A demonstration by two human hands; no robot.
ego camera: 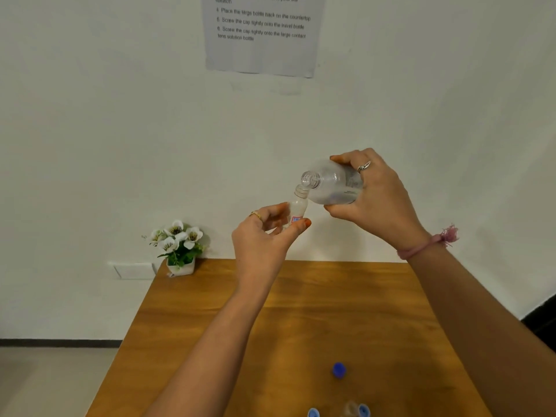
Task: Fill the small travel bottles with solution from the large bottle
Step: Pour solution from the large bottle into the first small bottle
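My right hand grips the large clear bottle, uncapped and tipped to the left, high above the wooden table. Its open mouth sits right over the neck of a small travel bottle. My left hand pinches that small bottle between thumb and fingers and holds it nearly upright. A blue cap lies on the table near the front. At the bottom edge stand two more blue caps and a small clear bottle, cut off by the frame.
A white pot of artificial white flowers stands at the table's far left corner against the wall. A printed instruction sheet hangs on the wall above. A wall socket plate sits left of the table.
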